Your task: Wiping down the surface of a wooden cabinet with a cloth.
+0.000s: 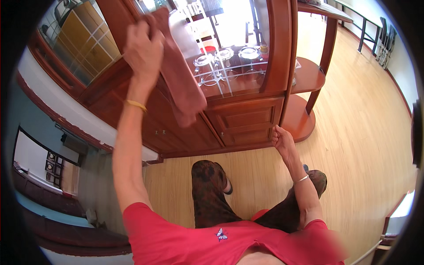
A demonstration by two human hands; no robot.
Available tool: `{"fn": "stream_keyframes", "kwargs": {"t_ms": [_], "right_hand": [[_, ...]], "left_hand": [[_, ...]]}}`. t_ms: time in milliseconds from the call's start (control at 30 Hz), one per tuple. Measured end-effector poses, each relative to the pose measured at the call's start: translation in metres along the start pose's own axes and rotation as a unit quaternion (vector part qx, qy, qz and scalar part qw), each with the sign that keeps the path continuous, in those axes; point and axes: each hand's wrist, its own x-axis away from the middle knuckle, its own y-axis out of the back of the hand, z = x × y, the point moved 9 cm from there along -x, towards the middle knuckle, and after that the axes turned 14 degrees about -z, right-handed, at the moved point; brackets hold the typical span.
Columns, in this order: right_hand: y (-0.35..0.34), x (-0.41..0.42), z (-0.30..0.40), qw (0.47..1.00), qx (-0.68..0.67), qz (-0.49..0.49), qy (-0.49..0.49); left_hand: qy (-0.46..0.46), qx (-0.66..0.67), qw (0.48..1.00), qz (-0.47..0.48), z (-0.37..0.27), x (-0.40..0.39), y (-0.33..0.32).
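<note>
My left hand (143,49) is raised at the upper left, closed on a dusty-pink cloth (182,79) that hangs down in front of a red-brown wooden cabinet (251,114). Blur softens the cloth's lower end. Behind the cabinet's glass pane with white lines, several upside-down stemmed glasses (249,53) stand on a shelf. My right hand (282,140) is held low before the cabinet's lower door, its fingers curled and the thumb near the fingertips; whether anything thin is between them cannot be made out.
Rounded open shelves (306,74) project from the cabinet's right end. Light wood flooring (357,109) runs beneath and to the right. A white wall edge with dark red trim (99,132) is at the left. Folded dark chairs (386,43) lean on the far right wall.
</note>
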Motion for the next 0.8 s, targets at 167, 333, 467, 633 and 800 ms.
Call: {"fn": "stream_keyframes", "kwargs": {"t_ms": [167,333,467,633,800], "right_hand": [[0.001,-0.007,-0.004,1.000,0.009,-0.015,-0.012],[-0.001,-0.011,-0.008,1.000,-0.004,-0.005,-0.023],[0.001,-0.010,-0.013,0.999,-0.005,-0.018,-0.039],[0.000,-0.010,-0.016,0.999,-0.004,-0.012,-0.048],[-0.009,-0.004,-0.020,0.999,0.007,-0.015,-0.048]], "left_hand": [[-0.094,-0.013,0.990,-0.101,-0.017,-0.052,-0.017],[-0.092,-0.009,0.991,-0.091,-0.025,0.014,-0.041],[-0.028,0.046,0.999,-0.003,-0.030,0.093,-0.051],[0.036,0.090,0.991,0.087,-0.053,0.179,-0.049],[0.094,0.127,0.958,0.238,-0.066,0.290,-0.057]]}}
